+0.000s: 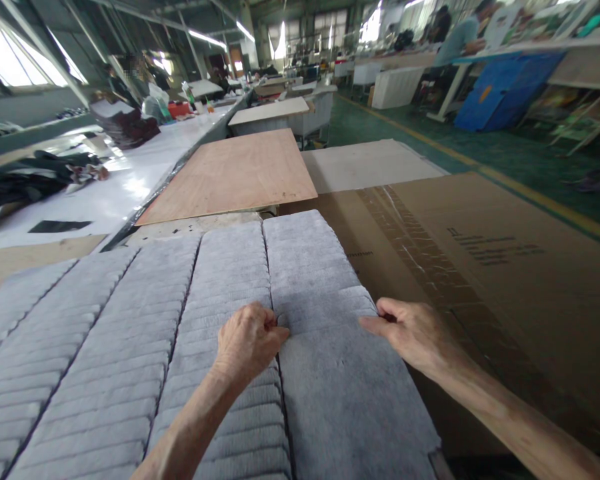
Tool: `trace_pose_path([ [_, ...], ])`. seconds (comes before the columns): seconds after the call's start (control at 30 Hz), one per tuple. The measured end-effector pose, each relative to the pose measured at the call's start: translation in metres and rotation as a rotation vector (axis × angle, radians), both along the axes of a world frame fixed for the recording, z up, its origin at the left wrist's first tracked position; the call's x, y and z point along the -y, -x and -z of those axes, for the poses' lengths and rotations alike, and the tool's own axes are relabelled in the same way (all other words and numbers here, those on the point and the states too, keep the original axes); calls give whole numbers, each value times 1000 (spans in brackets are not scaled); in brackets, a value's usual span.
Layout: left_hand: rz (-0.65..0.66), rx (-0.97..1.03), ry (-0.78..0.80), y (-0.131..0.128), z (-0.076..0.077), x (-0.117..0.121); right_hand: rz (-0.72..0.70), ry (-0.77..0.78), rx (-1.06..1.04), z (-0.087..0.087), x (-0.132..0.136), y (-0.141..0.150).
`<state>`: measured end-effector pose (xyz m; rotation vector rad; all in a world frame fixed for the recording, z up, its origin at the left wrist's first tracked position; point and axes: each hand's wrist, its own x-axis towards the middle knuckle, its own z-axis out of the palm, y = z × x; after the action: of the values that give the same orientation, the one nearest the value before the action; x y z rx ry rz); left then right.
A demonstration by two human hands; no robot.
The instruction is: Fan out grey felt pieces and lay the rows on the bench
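Observation:
A grey felt-like fabric piece (347, 387) lies flat at the near end of the rightmost row, over other overlapping pieces (303, 250). My left hand (253, 333) pinches its far left corner between thumb and curled fingers. At the opposite corner, my right hand (405, 327) grips the edge between thumb and forefinger. To the left run several more rows of the same overlapping grey pieces (220, 267), with narrow dark gaps between rows.
Flattened cardboard (505, 267) lies on the right. Beyond the rows is a plywood sheet (240, 167). A long white table (145, 160) at left bears dark cloth (30, 177) and a stack of dark pieces (125, 123). A person (460, 43) sits far right near a blue panel (505, 90).

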<state>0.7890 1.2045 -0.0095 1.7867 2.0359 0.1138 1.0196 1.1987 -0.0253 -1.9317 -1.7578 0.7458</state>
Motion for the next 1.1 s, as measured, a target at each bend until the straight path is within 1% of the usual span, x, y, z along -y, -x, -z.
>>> trace_pose_path([
  [0.2,-19,-3,-12,-1,1,2,2,16,2,-1,-1,2],
  [0.37,9,4,-48,-2,5,3,0,12,40,-2,-1,4],
  [0.43,4,-3,-80,-1,7,5,3,10,69,1,-1,4],
  [0.5,-7,-5,-152,0,8,9,30,-1,105,4,1,4],
  [0.53,-15,-11,-203,1,8,13,46,-37,133,5,3,3],
  [0.57,-18,-27,-269,2,8,17,58,-113,172,6,5,3],
  [0.6,-4,-52,-344,3,8,23,52,-226,220,7,8,3],
  [0.63,33,-88,-424,4,9,29,22,-362,273,8,12,4],
  [0.67,99,-130,-503,5,11,36,-32,-498,328,8,17,5],
  [0.7,188,-170,-572,5,13,43,-103,-610,374,8,23,7],
  [0.73,286,-204,-619,5,16,49,-176,-677,410,9,29,9],
  [0.8,446,-258,-633,4,25,59,-301,-695,462,13,41,15],
  [0.87,516,-291,-577,3,33,64,-393,-666,517,20,51,20],
  [0.97,536,-296,-493,1,41,66,-500,-655,594,31,62,26],
  [1.03,542,-282,-470,1,42,64,-519,-669,622,36,65,27],
  [1.1,542,-260,-459,1,41,63,-510,-679,633,38,66,27],
])
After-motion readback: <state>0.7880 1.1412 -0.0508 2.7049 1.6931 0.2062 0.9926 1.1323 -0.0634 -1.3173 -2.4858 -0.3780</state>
